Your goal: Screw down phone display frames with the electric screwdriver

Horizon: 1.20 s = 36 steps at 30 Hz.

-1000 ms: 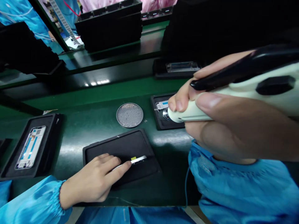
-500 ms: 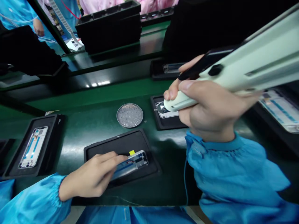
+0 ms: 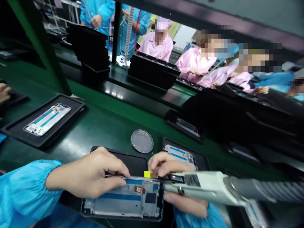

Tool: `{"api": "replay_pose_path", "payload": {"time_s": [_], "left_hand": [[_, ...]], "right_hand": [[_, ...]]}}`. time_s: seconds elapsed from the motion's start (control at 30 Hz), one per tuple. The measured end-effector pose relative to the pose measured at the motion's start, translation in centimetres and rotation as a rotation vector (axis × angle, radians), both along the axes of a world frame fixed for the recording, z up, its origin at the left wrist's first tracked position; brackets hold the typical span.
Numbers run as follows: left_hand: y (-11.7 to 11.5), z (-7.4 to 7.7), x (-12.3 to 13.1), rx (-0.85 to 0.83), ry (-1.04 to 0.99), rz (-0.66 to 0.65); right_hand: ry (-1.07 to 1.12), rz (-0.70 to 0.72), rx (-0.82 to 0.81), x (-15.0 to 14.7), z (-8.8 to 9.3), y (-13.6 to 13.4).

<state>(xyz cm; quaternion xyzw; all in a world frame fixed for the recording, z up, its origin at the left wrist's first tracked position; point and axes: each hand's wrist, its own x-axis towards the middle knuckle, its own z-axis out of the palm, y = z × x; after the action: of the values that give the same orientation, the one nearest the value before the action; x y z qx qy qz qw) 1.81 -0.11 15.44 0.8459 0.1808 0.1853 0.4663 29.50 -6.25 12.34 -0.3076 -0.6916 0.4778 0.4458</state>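
My left hand (image 3: pixel 95 174) grips the upper edge of a phone frame (image 3: pixel 121 202) between thumb and fingers. The frame is tilted toward me, with blue strips and a small orange flex cable on its inner face. A yellow tab (image 3: pixel 147 174) sticks up from its upper edge. My right hand (image 3: pixel 166 163) is wrapped round a pale green electric screwdriver (image 3: pixel 209 186), whose front end is at the frame's right end; its bit is hidden. Right-hand fingers also come close to the frame's corner; whether they touch it I cannot tell. Behind the frame lies a black tray (image 3: pixel 133 161).
A round dotted dish (image 3: pixel 142 141) sits behind the tray. Other phone frames lie in black trays to the left (image 3: pixel 47 120) and right (image 3: pixel 180 155). A green post (image 3: pixel 42 47) rises at left. Stacked black trays (image 3: pixel 152 69) stand on the shelf; co-workers are beyond.
My left hand has lifted and tilted the phone frame from its tray. My right hand has brought the screwdriver down and left to the frame. The camera view has shifted and turned.
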Motion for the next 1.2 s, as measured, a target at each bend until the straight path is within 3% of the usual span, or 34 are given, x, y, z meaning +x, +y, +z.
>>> {"api": "replay_pose_path", "payload": {"time_s": [0.13,0.47,0.73,1.03,1.2], "left_hand": [[-0.3,0.0,-0.6,0.005,-0.037,0.016],[-1.2,-0.3,-0.7,0.04,-0.062,0.053],[-1.6,-1.2,-0.8,0.033,-0.144,0.305],[-1.5,-0.9,-0.6,0.02,-0.207,0.255],[-1.6,-0.9,-0.5,0.024,-0.215,0.244]], "right_hand": [[0.001,-0.061,-0.03,-1.2,-0.3,-1.0],[-0.035,-0.49,-0.164,-1.6,-0.3,-3.4],[-0.139,-0.671,-0.133,-1.2,-1.0,-3.2],[-0.072,-0.743,-0.054,-1.9,-1.6,-3.7],[-0.041,-0.705,-0.069,-1.7,-1.6,-3.6]]}}
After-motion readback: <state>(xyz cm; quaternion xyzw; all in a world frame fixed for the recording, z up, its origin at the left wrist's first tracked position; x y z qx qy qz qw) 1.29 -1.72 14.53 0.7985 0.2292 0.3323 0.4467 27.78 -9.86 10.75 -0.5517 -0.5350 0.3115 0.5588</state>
